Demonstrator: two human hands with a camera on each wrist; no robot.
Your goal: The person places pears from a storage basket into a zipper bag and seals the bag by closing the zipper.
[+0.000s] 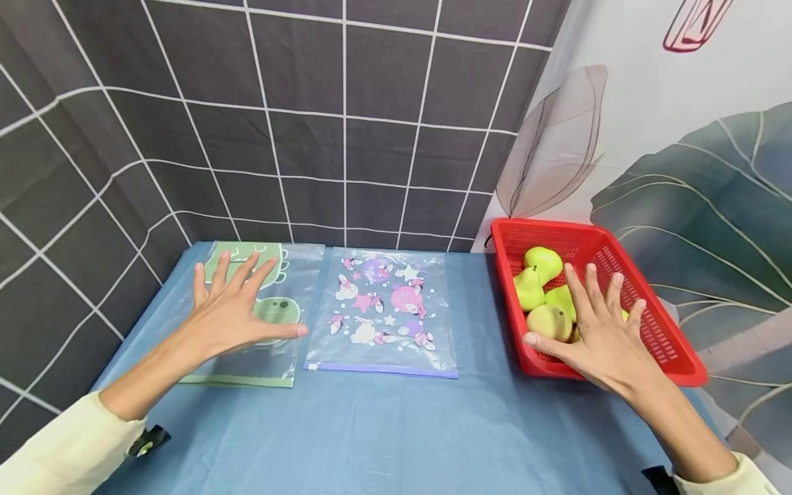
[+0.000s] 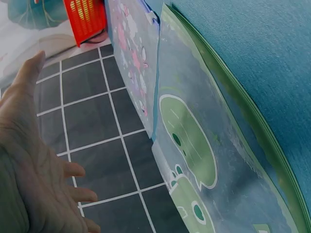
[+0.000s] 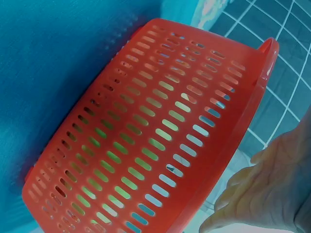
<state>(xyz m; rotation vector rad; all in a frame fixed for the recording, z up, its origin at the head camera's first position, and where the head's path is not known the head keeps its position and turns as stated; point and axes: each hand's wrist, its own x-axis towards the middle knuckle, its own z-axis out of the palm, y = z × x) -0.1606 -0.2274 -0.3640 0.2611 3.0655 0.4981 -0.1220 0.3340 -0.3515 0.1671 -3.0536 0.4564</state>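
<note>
My left hand [image 1: 232,316] hovers with fingers spread over a clear zip bag [image 1: 278,313] with green cartoon animals and a green edge. In the left wrist view, several layered green edges show on that bag [image 2: 187,141], and the hand [image 2: 29,165] holds nothing. Beside it lies a clear zip bag with pink and purple rabbit prints [image 1: 383,309] and a purple slider strip. My right hand [image 1: 603,340] is spread over the near side of a red slotted basket [image 1: 665,333]. Several green pears [image 1: 544,265] lie inside, some hidden behind the hand.
Both bags and the basket rest on a blue cloth [image 1: 396,426]. A dark grid-patterned curtain [image 1: 309,151] rises behind and to the left. At the right hangs a white cloth with leaf prints [image 1: 699,199], close to the basket.
</note>
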